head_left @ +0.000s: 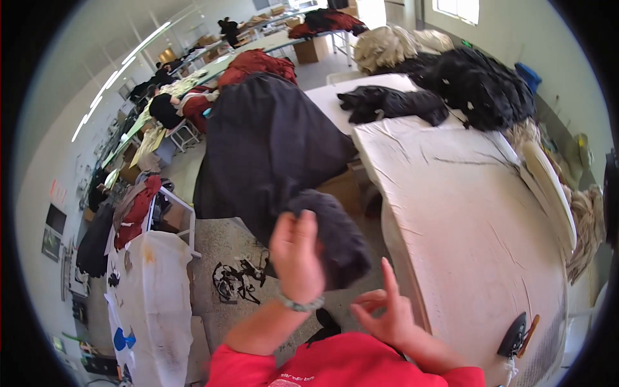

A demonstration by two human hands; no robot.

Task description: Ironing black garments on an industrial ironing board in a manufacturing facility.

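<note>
My left hand (298,255), with a beaded band at the wrist, is closed on a dark garment (343,242) held up in front of me. The garment's bunched lower end hangs to the right of my fingers. Beyond it, a large dark cloth (264,129) drapes down in wide folds, and its lower part lies behind the held garment. Lower right, my right hand (390,313) holds nothing; its index finger points up and the others are apart. It is near the left edge of the pale padded ironing table (464,219), not touching the garment.
An iron (514,334) rests at the table's near right corner. Black garments (483,87) are heaped at its far end. A white-covered table (155,290) stands at the left. Black straps (238,280) lie on the floor. People sit at long tables farther back.
</note>
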